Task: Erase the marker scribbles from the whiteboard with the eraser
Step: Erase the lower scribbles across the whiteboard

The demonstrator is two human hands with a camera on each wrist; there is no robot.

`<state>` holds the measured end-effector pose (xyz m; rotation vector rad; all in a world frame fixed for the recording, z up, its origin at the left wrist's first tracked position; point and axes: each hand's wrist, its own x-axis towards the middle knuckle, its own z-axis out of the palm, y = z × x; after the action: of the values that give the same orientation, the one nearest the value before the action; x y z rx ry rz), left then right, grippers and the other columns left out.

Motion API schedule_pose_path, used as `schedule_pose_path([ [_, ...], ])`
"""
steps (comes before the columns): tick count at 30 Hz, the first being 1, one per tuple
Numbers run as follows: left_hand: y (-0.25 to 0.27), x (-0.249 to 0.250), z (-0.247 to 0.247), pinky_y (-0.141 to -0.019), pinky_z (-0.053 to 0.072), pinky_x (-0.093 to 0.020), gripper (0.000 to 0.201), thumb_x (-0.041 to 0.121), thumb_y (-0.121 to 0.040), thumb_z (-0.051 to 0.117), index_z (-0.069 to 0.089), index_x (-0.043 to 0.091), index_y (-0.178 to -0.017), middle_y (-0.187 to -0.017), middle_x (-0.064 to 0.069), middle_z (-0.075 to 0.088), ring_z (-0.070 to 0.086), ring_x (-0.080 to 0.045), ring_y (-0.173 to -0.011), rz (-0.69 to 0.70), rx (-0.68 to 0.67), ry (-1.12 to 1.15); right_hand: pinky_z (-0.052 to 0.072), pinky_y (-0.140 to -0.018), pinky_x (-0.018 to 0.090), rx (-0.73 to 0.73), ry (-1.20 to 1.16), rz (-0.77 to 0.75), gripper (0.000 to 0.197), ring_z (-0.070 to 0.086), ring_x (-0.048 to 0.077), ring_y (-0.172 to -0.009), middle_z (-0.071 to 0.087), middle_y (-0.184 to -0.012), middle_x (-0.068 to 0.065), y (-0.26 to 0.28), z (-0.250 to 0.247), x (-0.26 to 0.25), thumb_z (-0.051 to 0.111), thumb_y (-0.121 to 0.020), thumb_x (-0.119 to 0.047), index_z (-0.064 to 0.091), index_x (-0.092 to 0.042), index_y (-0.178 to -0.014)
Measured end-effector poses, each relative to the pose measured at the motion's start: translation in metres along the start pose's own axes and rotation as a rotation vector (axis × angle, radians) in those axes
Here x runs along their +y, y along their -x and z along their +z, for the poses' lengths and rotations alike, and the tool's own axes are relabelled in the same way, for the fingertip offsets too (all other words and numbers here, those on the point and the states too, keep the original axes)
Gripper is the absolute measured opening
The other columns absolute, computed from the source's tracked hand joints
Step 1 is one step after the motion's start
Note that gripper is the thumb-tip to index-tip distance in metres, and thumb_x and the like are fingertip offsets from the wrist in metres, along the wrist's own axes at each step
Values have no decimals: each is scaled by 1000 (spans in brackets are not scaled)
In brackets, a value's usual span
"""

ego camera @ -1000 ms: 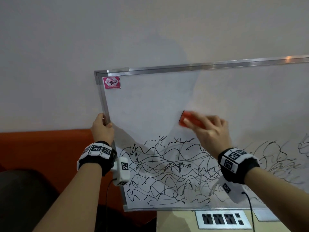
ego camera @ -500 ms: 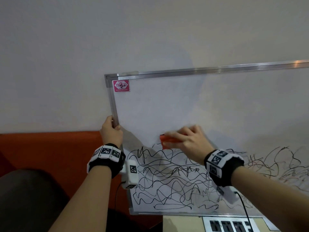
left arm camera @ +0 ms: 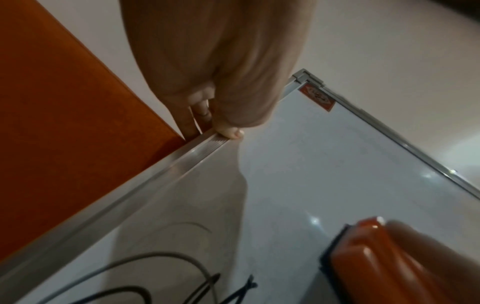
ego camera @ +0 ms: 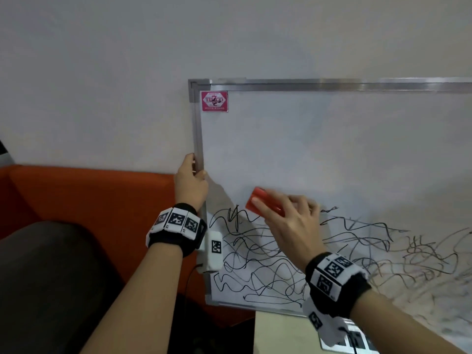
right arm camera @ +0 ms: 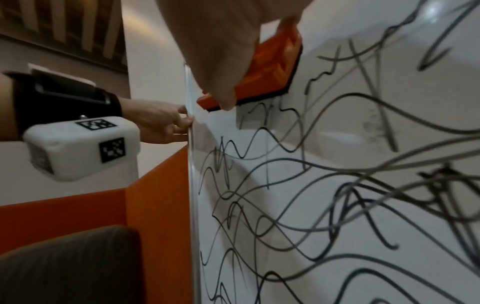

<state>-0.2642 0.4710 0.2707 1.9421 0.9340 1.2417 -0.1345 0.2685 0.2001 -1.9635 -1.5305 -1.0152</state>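
Observation:
A metal-framed whiteboard point(ego camera: 319, 149) leans upright against the wall; its upper half is wiped white. Black marker scribbles point(ego camera: 268, 256) cover the lower half and run off to the right. My right hand point(ego camera: 286, 221) grips an orange eraser point(ego camera: 263, 201) with a black felt pad, pressed flat on the board at the top edge of the scribbles point(right arm camera: 298, 185). In the right wrist view the eraser point(right arm camera: 270, 67) sits just above the wavy lines. My left hand point(ego camera: 190, 180) pinches the board's left frame point(left arm camera: 197, 152), thumb on the front, fingers behind.
An orange sofa back point(ego camera: 89, 195) and a dark cushion point(ego camera: 46, 277) lie left of the board. A pale tabletop point(ego camera: 281, 333) with a socket panel point(ego camera: 357, 341) sits below the board's bottom edge. A red brand sticker point(ego camera: 214, 101) marks the top left corner.
The right hand slid the eraser down and leftward across the board to the upper left edge of the scribbles. The left hand kept its hold on the frame. The head view shifted.

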Motion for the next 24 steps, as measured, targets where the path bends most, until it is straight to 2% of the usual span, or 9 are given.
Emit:
schedule_pose_path([
  [3, 4, -6, 0, -83, 46, -25, 34, -7, -91, 53, 57, 8, -121, -107, -9, 66, 61, -23, -97, 0, -1, 25, 42, -81, 49, 5, -66, 10, 56, 53, 31, -100, 55, -138, -4, -12, -1, -15, 62, -88, -28, 49, -29, -143],
  [7, 8, -9, 0, -86, 47, -23, 34, -6, -91, 55, 57, 10, -121, -104, -3, 67, 62, -18, -96, -3, -6, 65, 46, -80, 48, 10, -137, 51, 60, 51, 29, -94, 62, -122, 3, 2, 25, -24, 76, -79, -26, 58, -20, -136],
  [10, 8, -17, 0, -89, 49, -24, 37, -5, -90, 56, 57, 9, -124, -107, -4, 68, 63, -18, -99, 20, -15, 64, 48, -77, 48, 56, -208, 85, 55, 54, 31, -93, 63, -118, 5, 29, 43, -42, 82, -75, -17, 62, -21, -126],
  [12, 7, -19, 0, -84, 49, -19, 35, -6, -89, 57, 58, 10, -121, -102, -3, 68, 64, -17, -94, 38, -13, 67, 46, -78, 46, 48, -203, 49, 53, 54, 30, -94, 63, -120, 3, 37, 50, -56, 82, -73, -13, 63, -21, -122],
  [14, 5, -19, 0, -80, 48, -16, 35, -6, -89, 57, 59, 10, -120, -98, 0, 68, 63, -15, -90, 42, -20, 75, 42, -80, 44, 78, -154, 6, 50, 52, 27, -95, 63, -122, 1, 26, 52, -62, 81, -77, -13, 66, -23, -123],
  [18, 5, -20, 1, -81, 49, -16, 39, -6, -88, 57, 59, 9, -124, -97, 1, 66, 63, -13, -89, 30, -17, 91, 38, -80, 44, 183, -107, 43, 42, 49, 28, -94, 62, -127, 2, -23, 55, -57, 74, -82, -17, 68, -33, -121],
  [24, 1, -25, 6, -88, 52, -29, 42, -5, -86, 55, 58, 7, -127, -106, -8, 68, 64, -21, -97, 4, 6, 105, 33, -78, 43, -36, -46, -202, 50, 43, 22, -97, 54, -132, -6, 9, 85, -71, 81, -80, -18, 65, -39, -123],
])
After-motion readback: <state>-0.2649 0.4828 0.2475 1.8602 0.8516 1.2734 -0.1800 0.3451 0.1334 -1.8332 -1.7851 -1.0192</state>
